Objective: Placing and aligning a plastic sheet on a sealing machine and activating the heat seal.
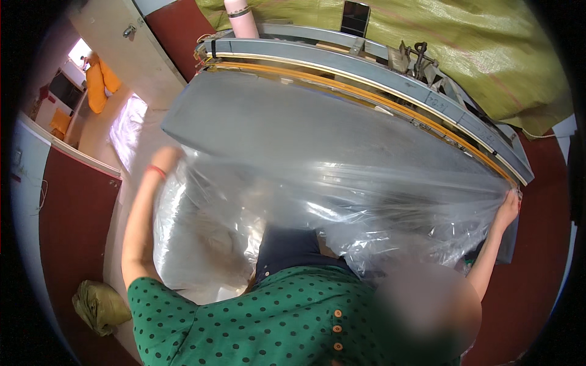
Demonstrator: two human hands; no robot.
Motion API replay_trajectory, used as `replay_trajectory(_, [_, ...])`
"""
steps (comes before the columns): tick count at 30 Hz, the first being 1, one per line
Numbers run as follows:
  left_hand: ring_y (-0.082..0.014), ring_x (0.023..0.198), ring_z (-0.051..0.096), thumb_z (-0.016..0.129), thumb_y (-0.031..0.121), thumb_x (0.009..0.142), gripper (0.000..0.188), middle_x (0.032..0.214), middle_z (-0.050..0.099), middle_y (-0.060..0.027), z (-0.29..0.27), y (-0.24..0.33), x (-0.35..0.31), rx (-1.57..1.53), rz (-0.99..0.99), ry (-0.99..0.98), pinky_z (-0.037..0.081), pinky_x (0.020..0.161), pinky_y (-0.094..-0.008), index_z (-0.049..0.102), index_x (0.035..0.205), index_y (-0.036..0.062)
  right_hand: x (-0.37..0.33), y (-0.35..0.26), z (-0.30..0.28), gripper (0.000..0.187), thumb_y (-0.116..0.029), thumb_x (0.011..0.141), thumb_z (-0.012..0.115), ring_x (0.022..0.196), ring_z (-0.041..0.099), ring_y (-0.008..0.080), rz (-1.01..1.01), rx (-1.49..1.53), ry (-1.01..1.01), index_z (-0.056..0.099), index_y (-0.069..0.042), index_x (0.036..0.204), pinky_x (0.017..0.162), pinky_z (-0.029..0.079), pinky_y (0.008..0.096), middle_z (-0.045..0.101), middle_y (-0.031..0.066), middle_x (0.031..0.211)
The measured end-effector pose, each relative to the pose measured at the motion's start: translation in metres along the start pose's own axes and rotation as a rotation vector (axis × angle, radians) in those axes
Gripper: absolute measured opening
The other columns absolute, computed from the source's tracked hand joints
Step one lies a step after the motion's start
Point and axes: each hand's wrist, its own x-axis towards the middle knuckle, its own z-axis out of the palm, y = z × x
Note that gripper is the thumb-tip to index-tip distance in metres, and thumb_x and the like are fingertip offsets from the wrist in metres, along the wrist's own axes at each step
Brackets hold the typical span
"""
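A wide sheet of clear plastic film [329, 189] stretches across the near side of a long grey work surface [256, 110] and hangs in shiny folds toward my body. My left hand [167, 158], slightly blurred, is closed at the film's left edge beside the surface's near left corner. At the far right end, my right hand [508, 207] pinches the film's other edge, close to the end of a metal bar. Between both hands the film is pulled into long straight creases. My left fingertips are partly hidden by blur.
Behind the surface runs a long grey metal bar [366, 61] with an orange strip [342, 77] along it. A pink bottle [242, 21], a phone [355, 18] and a metal clamp [420, 58] are beyond. An olive bag [101, 307] sits at lower left, near an open door [125, 43].
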Motion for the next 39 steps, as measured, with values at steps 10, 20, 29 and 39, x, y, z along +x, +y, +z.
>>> replay_trajectory(10, [-0.0281,0.109,0.044,0.054,0.032,0.08,0.036,0.115,0.049,-0.0152,-0.03,0.057,0.104,-0.311,-0.111,0.576,0.037,0.086,-0.039,0.054,0.106,0.0074,-0.02,0.056,-0.058,0.039,-0.036,0.089,0.035,0.08,0.053,0.0401,0.131,-0.858,0.044,0.055,-0.004,0.095,0.064,0.04,0.0459,0.058,0.0207,0.086])
replay_trajectory(20, [-0.0274,0.129,0.017,0.04,0.046,0.084,0.059,0.139,0.023,-0.0051,-0.003,0.047,0.177,-0.132,0.037,0.363,0.017,0.103,-0.0424,0.033,0.13,0.0091,0.008,0.105,-0.086,0.038,-0.037,0.089,0.036,0.081,0.053,0.0413,0.148,-1.083,-0.087,0.053,-0.003,0.089,0.064,0.04,0.047,0.057,0.0231,0.087])
replay_trajectory(29, [-0.0196,0.099,0.054,0.042,0.027,0.09,0.038,0.109,0.054,-0.0136,-0.059,-0.014,0.151,-1.844,0.235,0.761,0.045,0.08,-0.0253,0.046,0.114,-0.0019,0.057,0.135,-0.122,0.051,-0.049,0.078,0.053,0.075,0.053,0.0285,0.283,-0.637,-0.156,0.051,0.002,0.086,0.071,0.041,0.0361,0.058,0.0144,0.081])
replay_trajectory(39, [-0.0283,0.08,0.058,0.045,0.009,0.081,0.019,0.084,0.061,-0.0157,0.172,-0.11,0.043,-0.503,-0.367,0.565,0.046,0.065,-0.0363,0.057,0.095,0.0028,0.036,0.117,-0.108,0.035,-0.029,0.08,0.059,0.08,0.054,0.0226,0.046,-0.649,-0.169,0.055,0.002,0.094,0.074,0.042,0.0306,0.059,0.0125,0.088])
